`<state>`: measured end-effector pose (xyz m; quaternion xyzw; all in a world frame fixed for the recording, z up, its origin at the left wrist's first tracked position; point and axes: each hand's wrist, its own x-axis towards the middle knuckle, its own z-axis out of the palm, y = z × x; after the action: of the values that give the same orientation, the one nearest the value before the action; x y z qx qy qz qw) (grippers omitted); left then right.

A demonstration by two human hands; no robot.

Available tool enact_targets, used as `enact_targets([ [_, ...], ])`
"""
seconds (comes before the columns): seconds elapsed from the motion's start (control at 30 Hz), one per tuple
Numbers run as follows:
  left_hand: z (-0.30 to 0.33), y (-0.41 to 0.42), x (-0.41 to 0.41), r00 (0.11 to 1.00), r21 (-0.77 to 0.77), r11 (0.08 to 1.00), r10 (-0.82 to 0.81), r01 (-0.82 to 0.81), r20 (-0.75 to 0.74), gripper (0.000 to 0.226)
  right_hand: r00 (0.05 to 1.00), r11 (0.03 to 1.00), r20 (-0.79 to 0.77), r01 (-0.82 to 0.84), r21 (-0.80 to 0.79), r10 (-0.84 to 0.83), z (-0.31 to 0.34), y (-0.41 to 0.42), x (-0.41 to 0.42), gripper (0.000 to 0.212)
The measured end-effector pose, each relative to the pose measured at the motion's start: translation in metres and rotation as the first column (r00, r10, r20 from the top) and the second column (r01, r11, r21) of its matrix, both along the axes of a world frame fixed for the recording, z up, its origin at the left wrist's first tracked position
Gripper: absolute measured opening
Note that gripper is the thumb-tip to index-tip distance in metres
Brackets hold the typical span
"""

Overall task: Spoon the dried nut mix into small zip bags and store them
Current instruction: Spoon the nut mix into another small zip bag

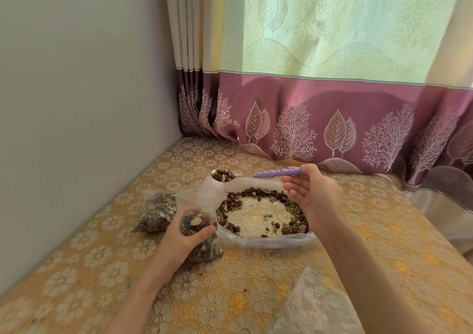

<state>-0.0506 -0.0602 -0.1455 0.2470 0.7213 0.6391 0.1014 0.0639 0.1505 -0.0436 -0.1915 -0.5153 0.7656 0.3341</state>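
- The left hand (183,237) grips a small zip bag (198,227) partly filled with nut mix; the bag stands on the table (230,295).
- The right hand (311,195) holds a spoon (252,175) by its purple handle.
- The spoon bowl carries nut mix and sits above the open mouth of the bag.
- A large clear bag (266,241) lies between the hands, with nut mix (258,193) ringed around its inside.
- A filled bag (156,212) lies left of the held bag.
- A curtain (332,118) hangs behind the table.
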Motion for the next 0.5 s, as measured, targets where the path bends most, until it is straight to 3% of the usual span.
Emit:
enact_targets([
  [0.5, 0.0, 0.0, 0.001, 1.0, 0.045, 0.999, -0.011, 0.011, 0.009, 0.047, 0.956, 0.911, -0.06, -0.254, 0.324, 0.288, -0.004, -0.023, -0.005, 0.024],
])
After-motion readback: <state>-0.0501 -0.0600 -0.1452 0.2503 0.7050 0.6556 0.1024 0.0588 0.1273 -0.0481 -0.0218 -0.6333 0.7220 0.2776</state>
